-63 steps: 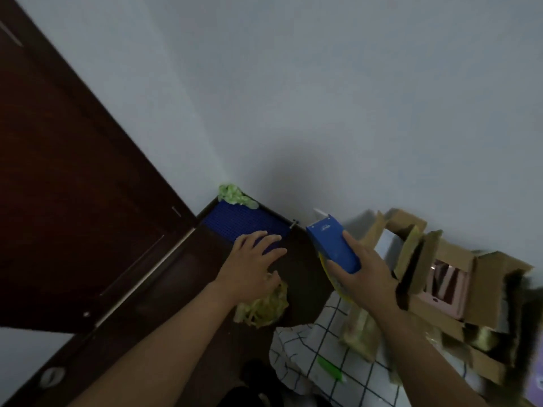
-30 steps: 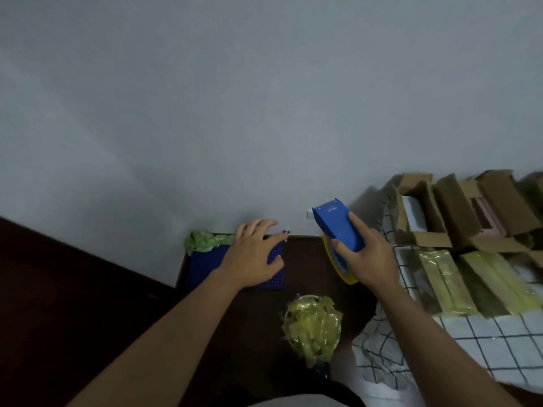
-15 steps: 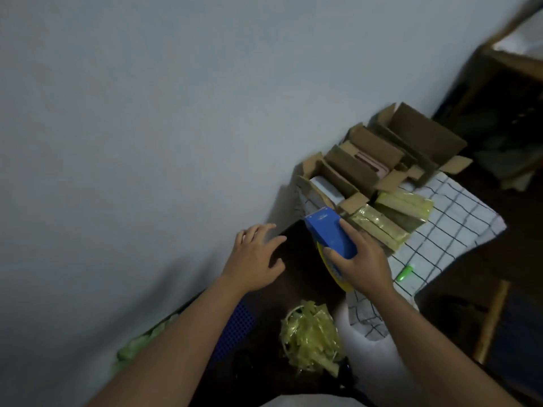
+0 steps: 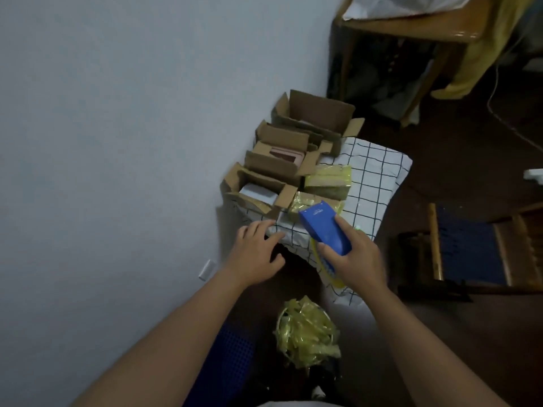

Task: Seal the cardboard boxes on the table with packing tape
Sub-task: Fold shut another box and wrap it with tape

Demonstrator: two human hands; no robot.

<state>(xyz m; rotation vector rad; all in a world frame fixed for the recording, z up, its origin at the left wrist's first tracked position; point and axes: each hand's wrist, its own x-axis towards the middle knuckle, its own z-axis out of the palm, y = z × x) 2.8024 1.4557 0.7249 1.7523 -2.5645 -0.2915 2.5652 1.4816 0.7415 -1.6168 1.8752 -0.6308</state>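
My right hand [image 4: 357, 258] grips a blue tape dispenser [image 4: 324, 229] with a yellow tape roll [image 4: 326, 267] under it, held over the near edge of the table with the checked cloth [image 4: 373, 177]. My left hand [image 4: 257, 252] hovers with fingers spread at the cloth's near left corner, holding nothing. Three open cardboard boxes stand along the wall: a near one [image 4: 255, 190], a middle one [image 4: 282, 158] and a far, larger one [image 4: 317, 116]. Two boxes wrapped in yellow tape [image 4: 329, 179] lie beside them, the nearer partly hidden by the dispenser.
A bin heaped with crumpled yellow tape scraps [image 4: 307, 333] sits below my hands. A blue perforated basket [image 4: 232, 362] shows under my left forearm. A wooden chair with a blue seat [image 4: 467, 251] stands right of the table. Wooden furniture [image 4: 411, 27] fills the top right.
The view has swung right from the dark door and blue basket to the table of boxes. Both hands moved from over the basket to the table's near edge, the dispenser still held.
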